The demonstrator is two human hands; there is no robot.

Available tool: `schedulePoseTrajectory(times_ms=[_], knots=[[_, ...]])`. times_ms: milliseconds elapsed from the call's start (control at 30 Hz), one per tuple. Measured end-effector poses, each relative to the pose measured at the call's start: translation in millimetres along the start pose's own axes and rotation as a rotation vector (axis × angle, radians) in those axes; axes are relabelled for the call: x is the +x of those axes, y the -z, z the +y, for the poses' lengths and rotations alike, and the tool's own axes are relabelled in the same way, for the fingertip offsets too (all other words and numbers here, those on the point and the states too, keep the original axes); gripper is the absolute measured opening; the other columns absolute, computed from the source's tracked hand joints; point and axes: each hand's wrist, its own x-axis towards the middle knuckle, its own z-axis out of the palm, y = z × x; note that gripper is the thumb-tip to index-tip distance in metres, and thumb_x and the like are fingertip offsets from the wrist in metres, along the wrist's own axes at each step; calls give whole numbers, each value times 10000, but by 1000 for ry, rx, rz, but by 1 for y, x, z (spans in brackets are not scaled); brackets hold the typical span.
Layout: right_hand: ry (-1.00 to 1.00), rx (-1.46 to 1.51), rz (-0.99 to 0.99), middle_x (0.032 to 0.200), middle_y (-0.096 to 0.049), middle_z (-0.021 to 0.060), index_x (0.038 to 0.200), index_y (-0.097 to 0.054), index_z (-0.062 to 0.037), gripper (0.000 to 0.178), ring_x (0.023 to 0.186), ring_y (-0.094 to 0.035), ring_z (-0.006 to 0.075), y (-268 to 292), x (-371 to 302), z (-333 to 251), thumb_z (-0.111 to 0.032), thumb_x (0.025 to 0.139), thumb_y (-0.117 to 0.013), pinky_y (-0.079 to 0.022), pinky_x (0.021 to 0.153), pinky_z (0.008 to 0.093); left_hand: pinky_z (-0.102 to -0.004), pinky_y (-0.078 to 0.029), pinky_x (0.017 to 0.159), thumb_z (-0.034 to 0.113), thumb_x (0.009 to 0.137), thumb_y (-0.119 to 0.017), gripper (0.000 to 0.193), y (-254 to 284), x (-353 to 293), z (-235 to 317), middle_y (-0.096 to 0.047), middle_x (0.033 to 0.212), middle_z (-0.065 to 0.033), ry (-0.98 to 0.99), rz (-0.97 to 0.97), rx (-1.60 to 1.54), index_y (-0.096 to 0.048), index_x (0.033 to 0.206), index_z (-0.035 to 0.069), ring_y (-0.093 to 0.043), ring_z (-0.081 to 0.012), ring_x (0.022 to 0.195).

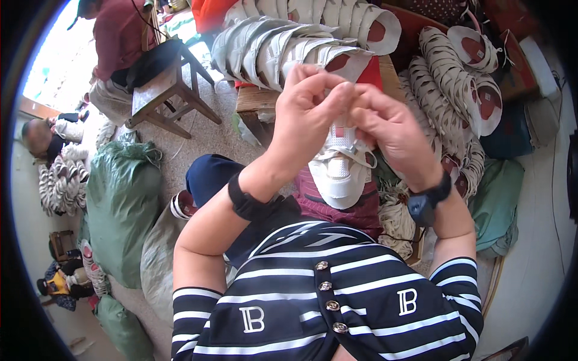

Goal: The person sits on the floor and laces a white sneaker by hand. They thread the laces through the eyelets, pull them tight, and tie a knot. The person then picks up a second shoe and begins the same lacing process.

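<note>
In front of my chest, my left hand point(310, 108) and my right hand point(385, 123) are raised with their fingertips brought together in a pinch. Just below them a white shoe upper point(340, 189) lies toe toward me over my maroon-clad lap. A white shoelace point(361, 157) crosses its front and loops up beside my right hand, whose curled fingers seem to grip it. What the left fingertips pinch is too small to make out. My hands hide the upper's heel end.
Nested white uppers point(271, 51) lie on a wooden bench point(250, 99) ahead. More rows of uppers point(451, 78) are at right, above a bundle of white laces point(397, 219). Green sacks point(123, 204) stand left. A person point(117, 36) sits near a wooden stool point(162, 90).
</note>
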Motion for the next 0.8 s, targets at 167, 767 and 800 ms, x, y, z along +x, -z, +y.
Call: schedulePoseTrajectory(times_ms=[167, 767, 800], knots=[[-37, 160, -64, 924, -686, 35, 1003, -639, -67, 215, 657, -586, 24, 9, 26, 44, -252, 1051, -540, -502, 613, 178, -231, -455, 621, 210, 996, -623, 218, -11, -44, -57, -614, 842, -9, 462, 113, -389, -664, 990, -4, -539, -65, 695], [-24, 505, 350, 1105, -687, 185, 1193, -578, 32, 235, 999, -701, 256, 52, 14, 43, -76, 987, -546, -575, 922, 373, -220, -443, 651, 260, 1032, -536, 222, 13, -61, -67, -650, 856, -28, 736, -110, -676, -619, 948, 71, -535, -95, 683], [25, 536, 369, 1118, -689, 180, 1214, -579, 36, 253, 1001, -706, 252, 86, 9, 45, -69, 988, -539, -580, 936, 359, -230, -415, 611, 224, 1029, -518, 201, 34, -63, -77, -618, 811, -11, 782, -39, -808, -606, 921, 79, -490, -87, 648]])
